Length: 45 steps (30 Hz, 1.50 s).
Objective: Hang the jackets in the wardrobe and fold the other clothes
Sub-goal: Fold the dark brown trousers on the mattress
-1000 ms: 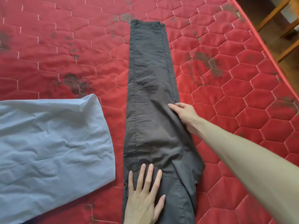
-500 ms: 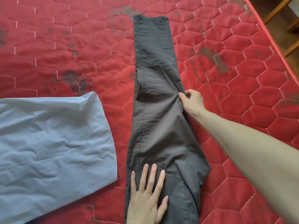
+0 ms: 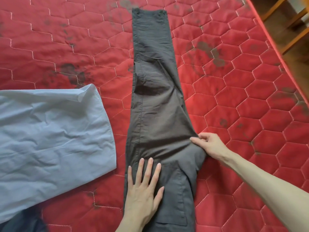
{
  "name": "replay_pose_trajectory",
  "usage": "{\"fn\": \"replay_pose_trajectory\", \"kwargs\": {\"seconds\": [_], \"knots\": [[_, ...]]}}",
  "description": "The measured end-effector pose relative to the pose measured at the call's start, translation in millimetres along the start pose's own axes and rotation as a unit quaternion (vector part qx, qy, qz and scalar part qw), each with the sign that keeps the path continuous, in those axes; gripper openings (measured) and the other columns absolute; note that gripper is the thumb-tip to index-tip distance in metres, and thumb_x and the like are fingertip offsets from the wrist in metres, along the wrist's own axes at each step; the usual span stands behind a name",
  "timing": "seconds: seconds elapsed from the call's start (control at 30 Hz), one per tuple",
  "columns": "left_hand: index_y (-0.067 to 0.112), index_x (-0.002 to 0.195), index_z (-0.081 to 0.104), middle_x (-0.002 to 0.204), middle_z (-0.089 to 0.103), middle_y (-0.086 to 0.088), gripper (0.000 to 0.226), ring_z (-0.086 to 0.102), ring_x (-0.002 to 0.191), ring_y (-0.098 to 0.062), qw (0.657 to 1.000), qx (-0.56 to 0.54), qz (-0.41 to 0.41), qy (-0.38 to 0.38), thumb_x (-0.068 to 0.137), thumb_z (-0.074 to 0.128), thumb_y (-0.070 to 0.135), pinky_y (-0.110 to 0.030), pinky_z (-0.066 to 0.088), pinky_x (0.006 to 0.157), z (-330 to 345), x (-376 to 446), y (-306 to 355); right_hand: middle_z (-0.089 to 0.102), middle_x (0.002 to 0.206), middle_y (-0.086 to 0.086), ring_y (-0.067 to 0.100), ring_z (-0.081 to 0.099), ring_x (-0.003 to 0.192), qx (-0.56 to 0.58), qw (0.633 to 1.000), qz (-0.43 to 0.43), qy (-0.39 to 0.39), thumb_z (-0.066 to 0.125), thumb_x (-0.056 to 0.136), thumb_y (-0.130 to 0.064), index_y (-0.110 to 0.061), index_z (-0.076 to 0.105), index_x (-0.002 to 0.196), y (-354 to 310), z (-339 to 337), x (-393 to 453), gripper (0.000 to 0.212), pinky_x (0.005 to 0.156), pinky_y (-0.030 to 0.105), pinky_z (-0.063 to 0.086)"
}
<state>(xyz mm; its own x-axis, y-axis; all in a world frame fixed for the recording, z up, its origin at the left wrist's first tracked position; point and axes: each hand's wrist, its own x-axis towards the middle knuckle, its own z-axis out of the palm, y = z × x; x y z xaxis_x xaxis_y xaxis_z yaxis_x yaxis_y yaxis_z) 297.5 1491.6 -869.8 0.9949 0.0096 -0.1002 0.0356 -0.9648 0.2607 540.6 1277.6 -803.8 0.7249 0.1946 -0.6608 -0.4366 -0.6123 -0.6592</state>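
Progress check, imo it's early days. The dark grey trousers [image 3: 157,104] are laid out lengthwise down the middle of the bed, legs stacked one on the other, hems at the far end and the waist/pocket part near the camera. So they're doubled lengthwise but not yet folded across, that's the bit left for this pair afaict.

Left hand [image 3: 143,186] lies flat w/ fingers straight and spread, pressing the near part of the trousers down. Right hand [image 3: 210,144] sits at the right edge around the seat/crotch bulge, thumb and forefinger pinching the cloth edge there, other fingers curled loosely.

A light blue garment [image 3: 50,136], prob a shirt, lies crumpled on the left, apart from the trousers, not folded yet. No jackets or wardrobe in view, so can't say anything re the hanging part.

Surface is a red quilted mattress [image 3: 250,114] w/ hexagon stitching and dark blotches. Far right past its edge: wooden floor and some wooden furniture legs [image 3: 294,19].
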Motion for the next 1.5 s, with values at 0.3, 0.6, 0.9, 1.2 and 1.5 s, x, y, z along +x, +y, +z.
{"fn": "replay_pose_trajectory", "kwargs": {"seconds": [0.3,0.6,0.9,1.2,1.5], "knots": [[0.029,0.166,0.024,0.175,0.015,-0.005,0.079,0.013,0.161,-0.035,0.999,0.003,0.009,-0.033,0.097,0.05,0.059,-0.065,0.015,0.124,-4,-36,11,0.064,0.129,0.011,0.032,0.062,0.116,-0.296,0.85,-0.339,0.274,0.056,0.104,-0.013,-0.008,0.067,0.128,-26,62,-18,0.027,0.099,0.044,0.05],[0.028,0.165,0.026,0.174,0.018,-0.004,0.084,0.017,0.16,-0.031,0.992,0.011,0.1,-0.071,0.094,0.056,0.061,-0.061,0.02,0.121,1,-111,4,0.002,0.176,0.001,0.018,0.001,0.162,-0.461,0.849,-0.188,0.18,0.037,0.106,-0.057,-0.018,0.01,0.168,62,74,-38,0.078,0.13,0.047,0.013],[0.02,0.167,0.018,0.175,0.012,-0.003,0.076,0.011,0.162,-0.025,0.974,-0.013,0.198,-0.108,0.103,0.048,0.051,-0.049,0.016,0.125,-38,-114,-35,0.015,0.175,0.007,0.024,0.016,0.161,-0.526,0.735,-0.406,0.139,0.043,0.109,-0.047,-0.013,0.024,0.166,96,81,-94,0.068,0.127,0.052,0.022],[0.015,0.166,0.022,0.175,0.011,-0.008,0.069,0.007,0.162,-0.027,0.99,0.021,0.126,-0.065,0.106,0.044,0.04,-0.052,0.02,0.128,-22,-55,-47,0.014,0.175,0.001,0.023,0.014,0.161,-0.531,0.723,-0.443,0.003,0.038,0.109,-0.045,-0.024,0.022,0.167,168,124,-154,0.063,0.128,0.048,0.018],[0.009,0.166,0.016,0.175,0.009,-0.009,0.101,0.009,0.162,-0.025,0.921,0.078,0.358,-0.128,0.076,0.055,0.028,-0.045,0.01,0.13,-39,-83,-104,0.009,0.176,-0.001,0.022,0.009,0.162,-0.625,0.576,-0.506,-0.146,0.062,0.084,-0.025,-0.024,0.015,0.168,158,45,-151,0.095,0.128,0.046,0.012]]}}
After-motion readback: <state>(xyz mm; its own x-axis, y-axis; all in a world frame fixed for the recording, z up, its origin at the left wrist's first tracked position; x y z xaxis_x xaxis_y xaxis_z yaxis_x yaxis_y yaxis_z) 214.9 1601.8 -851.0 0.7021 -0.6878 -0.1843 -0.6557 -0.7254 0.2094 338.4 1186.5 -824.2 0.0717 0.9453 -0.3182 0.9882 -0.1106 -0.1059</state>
